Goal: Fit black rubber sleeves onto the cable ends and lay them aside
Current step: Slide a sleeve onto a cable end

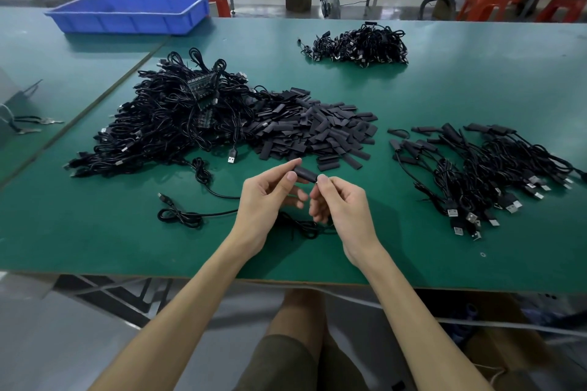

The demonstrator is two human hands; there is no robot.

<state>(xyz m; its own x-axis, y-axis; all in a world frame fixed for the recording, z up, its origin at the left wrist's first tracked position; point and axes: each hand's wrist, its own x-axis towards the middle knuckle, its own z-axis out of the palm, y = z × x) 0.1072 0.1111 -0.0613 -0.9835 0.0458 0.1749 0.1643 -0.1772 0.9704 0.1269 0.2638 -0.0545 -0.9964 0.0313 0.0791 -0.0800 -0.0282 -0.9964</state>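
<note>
Both hands are raised a little above the green table [95, 244], close together. My left hand [266, 200] pinches one end of a black rubber sleeve [305, 173] between thumb and forefinger. My right hand [341, 203] pinches the sleeve's other end, where a cable end sits. That black cable [190, 216] trails down under my hands and loops left across the table. A heap of loose sleeves [317, 133] lies just beyond my hands. A big tangle of bare cables [171, 124] sits to its left. Sleeved cables [482, 168] lie in a pile at the right.
Another bundle of black cables [359, 44] lies at the table's far middle. A blue plastic bin [130, 11] stands at the far left. Keys [47, 121] lie on the neighbouring table at left. A person sits on a red stool [486, 6] at the back right.
</note>
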